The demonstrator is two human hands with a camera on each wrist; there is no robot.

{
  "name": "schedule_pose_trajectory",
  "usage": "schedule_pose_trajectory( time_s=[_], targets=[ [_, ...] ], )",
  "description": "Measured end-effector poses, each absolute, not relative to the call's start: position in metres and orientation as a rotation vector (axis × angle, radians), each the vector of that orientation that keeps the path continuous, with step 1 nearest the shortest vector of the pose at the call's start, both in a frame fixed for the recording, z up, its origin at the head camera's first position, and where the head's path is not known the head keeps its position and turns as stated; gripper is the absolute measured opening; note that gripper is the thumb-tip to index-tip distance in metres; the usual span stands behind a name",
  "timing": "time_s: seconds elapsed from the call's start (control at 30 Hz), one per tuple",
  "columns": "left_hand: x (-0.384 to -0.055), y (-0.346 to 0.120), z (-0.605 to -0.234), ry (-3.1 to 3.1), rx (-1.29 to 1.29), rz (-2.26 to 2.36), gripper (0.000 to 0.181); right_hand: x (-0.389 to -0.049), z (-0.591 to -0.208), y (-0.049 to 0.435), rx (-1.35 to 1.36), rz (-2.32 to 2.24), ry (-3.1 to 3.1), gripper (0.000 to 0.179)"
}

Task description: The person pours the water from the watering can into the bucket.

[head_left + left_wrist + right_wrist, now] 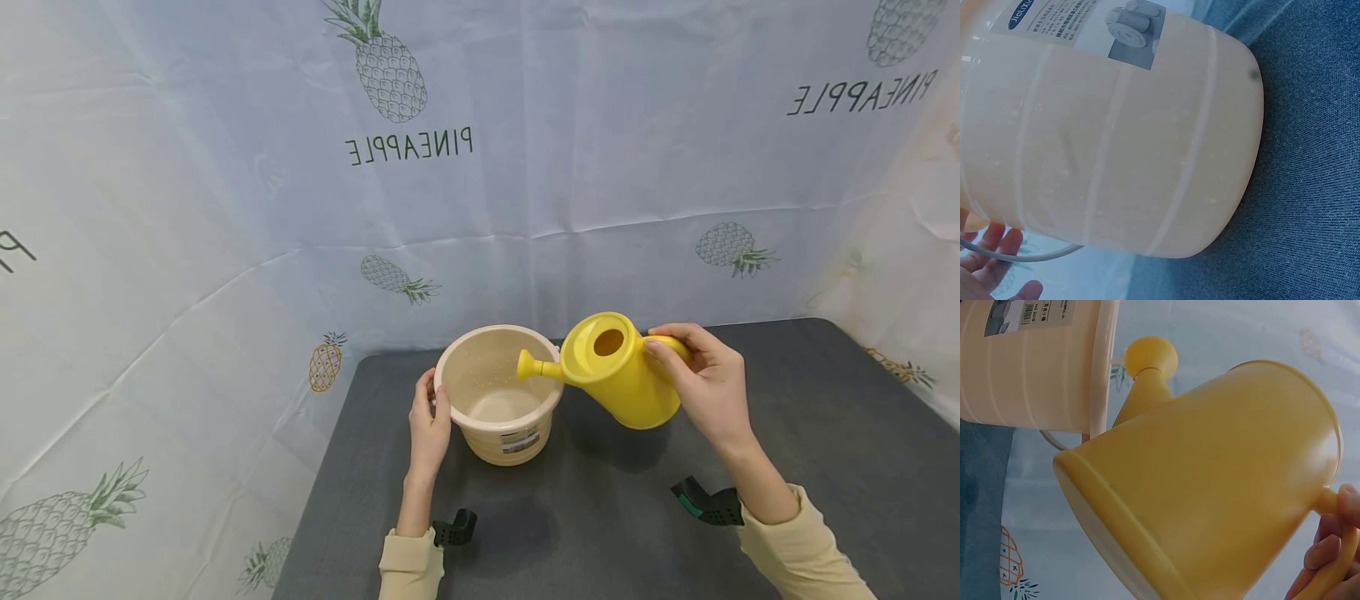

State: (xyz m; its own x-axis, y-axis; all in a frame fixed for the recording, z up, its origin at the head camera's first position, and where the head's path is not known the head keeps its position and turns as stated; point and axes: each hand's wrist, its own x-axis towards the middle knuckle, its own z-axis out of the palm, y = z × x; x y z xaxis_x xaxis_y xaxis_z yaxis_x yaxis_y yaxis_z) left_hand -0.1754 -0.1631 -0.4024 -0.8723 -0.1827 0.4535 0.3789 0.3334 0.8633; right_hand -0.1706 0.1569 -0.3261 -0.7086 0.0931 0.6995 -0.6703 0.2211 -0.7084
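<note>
A cream plastic bucket (497,446) stands upright on the dark table, its inside visible from above. At its left side, my left hand (430,429) touches the outside near the rim with extended fingers; in the left wrist view, the thumb (1027,291) is apart from the wall. My right hand (708,379) grips the handle (1335,575) of a yellow watering can (637,392). The can hangs above the table, tilted left, with its spout (536,367) reaching over the bucket's right rim. No water shows coming from the spout.
The dark grey table (600,533) extends around the bucket and meets a white pineapple-print cloth (570,150) behind it. A thin bucket bail (1029,255) hangs along the bucket's side. Black wrist straps (712,504) sit on both forearms.
</note>
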Motion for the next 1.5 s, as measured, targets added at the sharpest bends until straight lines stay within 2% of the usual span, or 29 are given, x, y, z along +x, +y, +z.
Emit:
schedule_pose_trajectory(
  time_s=[1.5],
  targets=[
    [-0.1751, -0.1619, -0.4014, -2.134, -0.140, -1.547, 0.037, -0.1697, -0.3213, 0.1557, 0.531, 1.558, -1.856, 0.017]
  ],
)
